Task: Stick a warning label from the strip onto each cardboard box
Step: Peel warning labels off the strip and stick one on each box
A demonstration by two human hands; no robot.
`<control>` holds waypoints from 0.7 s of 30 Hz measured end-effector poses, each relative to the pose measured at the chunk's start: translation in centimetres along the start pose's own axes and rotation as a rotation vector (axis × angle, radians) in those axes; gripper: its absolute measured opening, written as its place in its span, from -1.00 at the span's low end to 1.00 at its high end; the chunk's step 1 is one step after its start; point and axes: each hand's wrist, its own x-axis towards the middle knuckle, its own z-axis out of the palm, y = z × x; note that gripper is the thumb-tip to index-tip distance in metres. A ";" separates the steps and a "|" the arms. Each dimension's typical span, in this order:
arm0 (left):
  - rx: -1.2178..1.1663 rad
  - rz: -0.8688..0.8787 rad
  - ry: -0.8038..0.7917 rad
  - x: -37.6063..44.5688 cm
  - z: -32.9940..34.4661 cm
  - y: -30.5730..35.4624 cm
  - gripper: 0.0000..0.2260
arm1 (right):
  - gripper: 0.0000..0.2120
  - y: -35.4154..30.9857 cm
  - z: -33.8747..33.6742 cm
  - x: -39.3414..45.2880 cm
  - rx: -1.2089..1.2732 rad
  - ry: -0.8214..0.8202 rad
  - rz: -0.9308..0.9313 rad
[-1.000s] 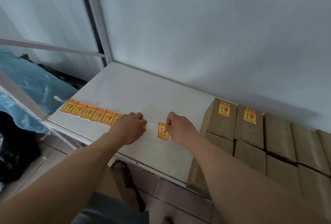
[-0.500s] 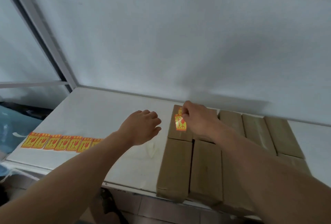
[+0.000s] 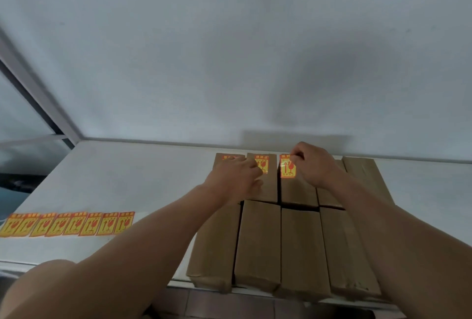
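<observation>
Several brown cardboard boxes (image 3: pixel 301 249) lie in two rows on the white table (image 3: pixel 132 178). My right hand (image 3: pixel 313 164) pinches the top of a yellow-and-red warning label (image 3: pixel 287 169), holding it against the third back-row box. My left hand (image 3: pixel 236 178) hovers with curled fingers over the first two back-row boxes, partly hiding their labels (image 3: pixel 263 164). The label strip (image 3: pixel 69 224) lies flat at the table's left front.
A white wall (image 3: pixel 229 50) rises directly behind the table. A metal window frame (image 3: pixel 33 89) runs along the left. The table's front edge (image 3: pixel 51 263) is close to me, with tiled floor below.
My right hand carried the peeled label from the table to the third back-row box. My left hand left the strip and moved over the boxes. My view swung right.
</observation>
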 end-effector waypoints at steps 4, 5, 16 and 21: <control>-0.027 0.018 -0.047 1.5 0.1 2.0 -0.64 | -0.93 2.2 -0.4 0.7 0.048 -0.005 0.062; -0.031 0.024 -0.058 1.8 0.1 2.4 -0.63 | -0.94 2.7 -0.4 0.9 0.057 -0.005 0.075; -0.011 0.079 -0.134 3.7 1.5 4.3 -0.51 | -0.96 4.0 0.3 2.6 0.084 -0.012 0.087; -0.022 0.097 -0.114 3.7 1.9 4.1 -0.50 | -0.95 4.6 1.0 2.8 0.056 -0.013 0.093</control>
